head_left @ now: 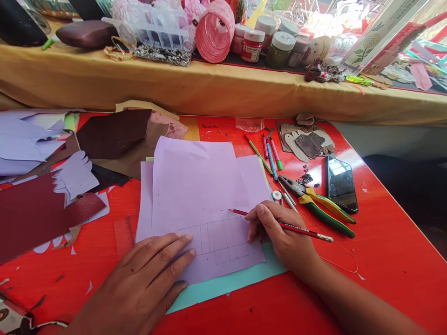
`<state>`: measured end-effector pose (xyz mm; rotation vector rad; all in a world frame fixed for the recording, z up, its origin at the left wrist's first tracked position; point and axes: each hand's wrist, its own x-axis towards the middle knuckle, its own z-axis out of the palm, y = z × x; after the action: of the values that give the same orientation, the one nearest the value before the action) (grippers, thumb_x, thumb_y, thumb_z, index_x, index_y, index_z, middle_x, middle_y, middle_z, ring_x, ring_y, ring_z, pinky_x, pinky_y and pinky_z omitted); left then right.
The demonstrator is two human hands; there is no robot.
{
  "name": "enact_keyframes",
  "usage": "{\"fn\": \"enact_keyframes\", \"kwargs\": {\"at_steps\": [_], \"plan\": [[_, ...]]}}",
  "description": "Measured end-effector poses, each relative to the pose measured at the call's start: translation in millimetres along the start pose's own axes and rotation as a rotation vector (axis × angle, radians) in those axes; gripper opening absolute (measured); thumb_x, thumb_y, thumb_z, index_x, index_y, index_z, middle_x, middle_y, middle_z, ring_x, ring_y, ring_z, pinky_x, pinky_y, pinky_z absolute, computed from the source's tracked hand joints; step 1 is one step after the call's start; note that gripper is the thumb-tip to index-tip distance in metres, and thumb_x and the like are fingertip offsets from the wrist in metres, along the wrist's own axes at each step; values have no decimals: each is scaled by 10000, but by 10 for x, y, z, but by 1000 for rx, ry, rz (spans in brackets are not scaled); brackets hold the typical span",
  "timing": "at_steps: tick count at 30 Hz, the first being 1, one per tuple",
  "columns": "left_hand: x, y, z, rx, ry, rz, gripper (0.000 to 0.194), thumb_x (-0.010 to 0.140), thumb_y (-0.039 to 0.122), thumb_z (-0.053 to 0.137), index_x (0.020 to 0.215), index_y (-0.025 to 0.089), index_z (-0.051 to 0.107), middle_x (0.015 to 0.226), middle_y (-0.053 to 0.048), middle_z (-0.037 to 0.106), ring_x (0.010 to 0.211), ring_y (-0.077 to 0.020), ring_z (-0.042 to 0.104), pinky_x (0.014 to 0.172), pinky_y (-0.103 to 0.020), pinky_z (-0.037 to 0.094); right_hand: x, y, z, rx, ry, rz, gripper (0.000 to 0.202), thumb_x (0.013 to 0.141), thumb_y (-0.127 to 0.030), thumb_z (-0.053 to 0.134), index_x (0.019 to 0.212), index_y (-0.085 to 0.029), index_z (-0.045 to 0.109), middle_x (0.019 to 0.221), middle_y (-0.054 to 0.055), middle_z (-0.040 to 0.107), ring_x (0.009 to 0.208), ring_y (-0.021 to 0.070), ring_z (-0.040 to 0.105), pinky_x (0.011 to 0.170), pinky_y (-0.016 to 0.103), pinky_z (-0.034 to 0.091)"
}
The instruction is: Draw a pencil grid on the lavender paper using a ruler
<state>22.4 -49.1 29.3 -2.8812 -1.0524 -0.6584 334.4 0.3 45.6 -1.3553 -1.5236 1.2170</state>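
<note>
A sheet of purple paper lies before me, with a grid of thin pencil lines drawn across its lower part. It rests on more purple sheets and a turquoise sheet. My left hand is spread flat, its fingertips on the lower left of the paper. In my right hand a dark red pencil is gripped, its point at the upper lines of the grid. Whether the tip touches the paper I cannot tell. Right of the paper lie pliers with yellow and green handles.
Leather pieces and paper scraps crowd the left of the red table. A clear ruler lies by the sheets. Felt-tip pens, a phone and cut shapes are at right. Paint jars stand on the ledge behind.
</note>
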Motion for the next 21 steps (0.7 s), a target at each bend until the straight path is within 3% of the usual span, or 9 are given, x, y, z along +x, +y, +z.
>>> {"fn": "enact_keyframes", "kwargs": {"at_steps": [13, 21], "plan": [[5, 3, -3, -2, 12, -9, 308, 1164, 266, 511, 1294, 196, 781, 1372, -42, 777, 1312, -199, 652, 1250, -321, 372, -51, -15, -17, 113, 68, -89, 444, 1154, -493, 564, 910, -201, 791, 677, 41, 759, 590, 179, 708, 526, 283, 519], [-19, 8, 11, -9, -5, -20, 301, 1163, 276, 520, 1323, 205, 765, 1403, -24, 771, 1323, -205, 647, 1269, -342, 348, -18, -2, -2, 32, -31, -54, 439, 1149, -494, 566, 905, -203, 786, 693, 38, 758, 606, 174, 708, 533, 281, 511]]}}
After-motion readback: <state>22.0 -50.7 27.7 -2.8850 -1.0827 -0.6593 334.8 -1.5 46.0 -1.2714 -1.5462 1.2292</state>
